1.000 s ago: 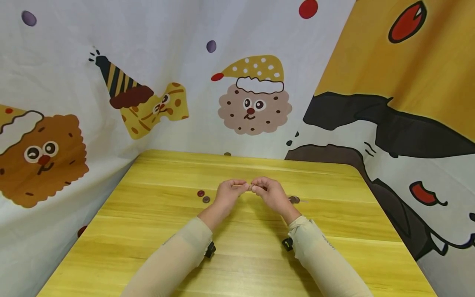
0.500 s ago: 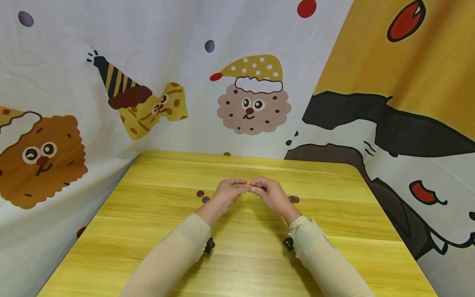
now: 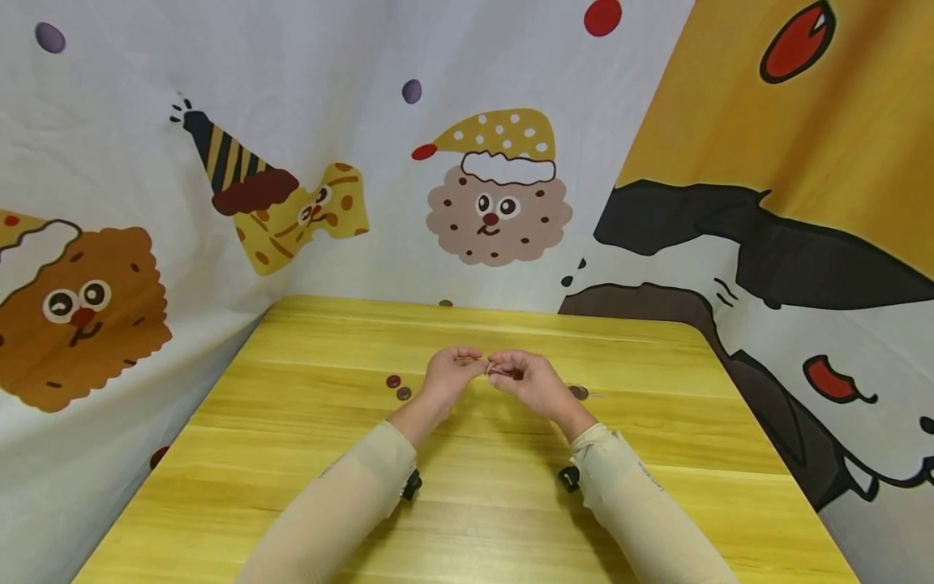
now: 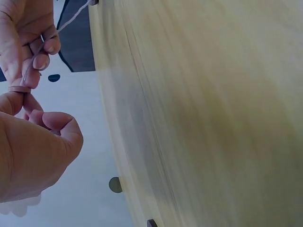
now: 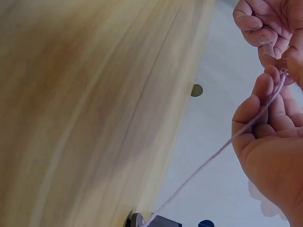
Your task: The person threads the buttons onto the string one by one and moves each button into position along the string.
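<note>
In the head view my two hands meet above the middle of the table. My left hand pinches a small brownish-pink button on edge between thumb and finger. At the button's other face are the fingertips of my right hand, pinching a thin pink string. That string runs from the button across the right hand's fingers, then slants down to the tabletop, where dark buttons lie at its other end. Whether it passes through a hole in the held button is too small to tell.
A dark red button and a grey-brown button lie on the wooden table, left of my left hand. Behind the table's far edge hangs a white cloth printed with cartoon figures.
My right hand's fingers have loosened and spread a little, and pink string now shows across them. The left hand has shifted slightly, its fingertips still at the right hand's.
</note>
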Tool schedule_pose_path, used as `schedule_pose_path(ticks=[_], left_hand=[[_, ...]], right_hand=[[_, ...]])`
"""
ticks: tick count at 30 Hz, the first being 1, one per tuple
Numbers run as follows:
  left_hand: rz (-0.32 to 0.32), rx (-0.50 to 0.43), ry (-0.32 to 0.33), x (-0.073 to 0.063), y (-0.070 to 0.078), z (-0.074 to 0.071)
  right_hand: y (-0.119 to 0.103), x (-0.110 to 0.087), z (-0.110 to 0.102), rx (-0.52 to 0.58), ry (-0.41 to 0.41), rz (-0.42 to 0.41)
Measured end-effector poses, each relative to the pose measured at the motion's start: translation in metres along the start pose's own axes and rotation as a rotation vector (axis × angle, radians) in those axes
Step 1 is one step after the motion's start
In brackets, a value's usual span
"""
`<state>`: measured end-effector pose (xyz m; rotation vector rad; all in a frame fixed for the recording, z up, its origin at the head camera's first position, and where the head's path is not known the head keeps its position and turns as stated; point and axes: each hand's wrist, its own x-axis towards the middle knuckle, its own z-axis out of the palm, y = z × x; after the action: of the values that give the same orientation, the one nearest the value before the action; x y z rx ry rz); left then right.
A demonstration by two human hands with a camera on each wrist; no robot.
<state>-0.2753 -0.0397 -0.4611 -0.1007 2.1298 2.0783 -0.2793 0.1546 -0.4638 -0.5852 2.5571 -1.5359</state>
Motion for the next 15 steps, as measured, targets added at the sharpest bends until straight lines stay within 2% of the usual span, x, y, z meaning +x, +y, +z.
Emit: schedule_pose_path(ticks=[4,15], left_hand=[[0.031,0.013,0.007,-0.0014,-0.0008,0.0012],[0.089,0.011,0.007,-0.0047,-0.001,0.0055]], right_hand=[[-0.0027,0.0002,0.0016,-0.025,0.019,0.011],[-0.0103,-0.0011,0.0028,-0.198,0.046,0.005]])
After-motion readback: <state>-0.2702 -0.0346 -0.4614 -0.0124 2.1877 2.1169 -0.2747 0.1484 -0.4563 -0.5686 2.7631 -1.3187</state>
